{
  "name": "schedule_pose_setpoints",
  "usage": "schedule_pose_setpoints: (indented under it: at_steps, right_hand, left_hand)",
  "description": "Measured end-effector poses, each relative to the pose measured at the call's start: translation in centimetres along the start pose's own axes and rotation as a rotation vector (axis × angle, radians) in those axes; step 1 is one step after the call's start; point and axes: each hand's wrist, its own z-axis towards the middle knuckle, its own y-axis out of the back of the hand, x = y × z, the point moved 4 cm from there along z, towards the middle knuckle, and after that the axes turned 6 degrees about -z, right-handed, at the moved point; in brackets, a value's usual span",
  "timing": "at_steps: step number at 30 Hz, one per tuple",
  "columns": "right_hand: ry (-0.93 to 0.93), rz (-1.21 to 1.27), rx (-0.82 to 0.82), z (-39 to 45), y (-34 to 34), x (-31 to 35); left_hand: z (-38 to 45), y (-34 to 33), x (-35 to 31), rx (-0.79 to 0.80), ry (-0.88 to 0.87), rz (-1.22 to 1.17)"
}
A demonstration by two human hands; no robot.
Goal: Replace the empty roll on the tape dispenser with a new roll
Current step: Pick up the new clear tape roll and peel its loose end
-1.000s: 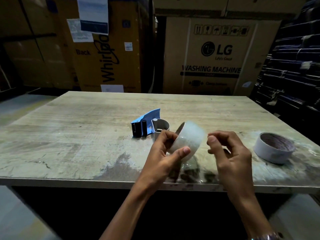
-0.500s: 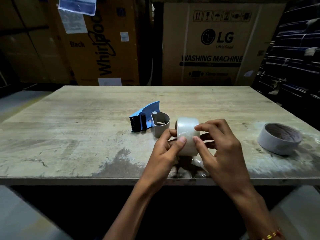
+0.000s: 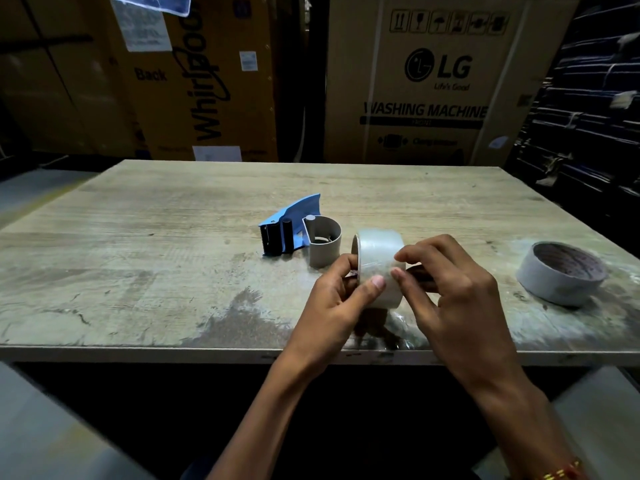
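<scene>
Near table edge: new tape roll (image 3: 379, 263), held upright on edge above the table (image 3: 138, 271).
Left hand (image 3: 332, 306): gripping the roll, thumb across its outer face.
Right hand (image 3: 457, 299): fingertips pinched on the roll's outer face.
Tape dispenser (image 3: 294, 230): blue, lying just beyond the hands; its grey hub (image 3: 323, 244) carries no roll.
Empty roll (image 3: 561, 271): flat on the table, well to the right, hollow inside.
Behind: cardboard boxes (image 3: 433, 81).

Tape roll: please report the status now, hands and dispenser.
Both hands, left and right, on clear tape roll. Blue tape dispenser on table, unloaded. Nothing in between.
</scene>
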Motion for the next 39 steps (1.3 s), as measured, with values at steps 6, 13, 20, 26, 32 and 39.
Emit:
schedule_pose_setpoints:
  at_steps: [6, 13, 20, 26, 32, 39]
  right_hand:
    - [0.004, -0.029, -0.003, 0.0, 0.1, 0.1]
    - [-0.024, -0.039, 0.043, 0.2, -0.1, 0.2]
    - [-0.028, -0.082, 0.061, 0.2, 0.3, 0.7]
    - [0.019, -0.211, 0.087, 0.8, 0.6, 1.1]
    - [0.156, -0.322, 0.108, 1.5, 1.0, 1.3]
    - [0.226, -0.332, 0.152, 1.9, 0.9, 1.5]
  left_hand:
    - [0.1, 0.0, 0.0, 0.013, -0.001, -0.020]
    - [0.1, 0.0, 0.1, 0.011, 0.002, -0.035]
    - [0.1, 0.0, 0.0, 0.011, -0.010, -0.022]
    - [0.2, 0.0, 0.0, 0.020, -0.012, -0.030]
    - [0.1, 0.0, 0.0, 0.030, 0.000, -0.022]
    - [0.2, 0.2, 0.1, 0.042, -0.003, 0.014]
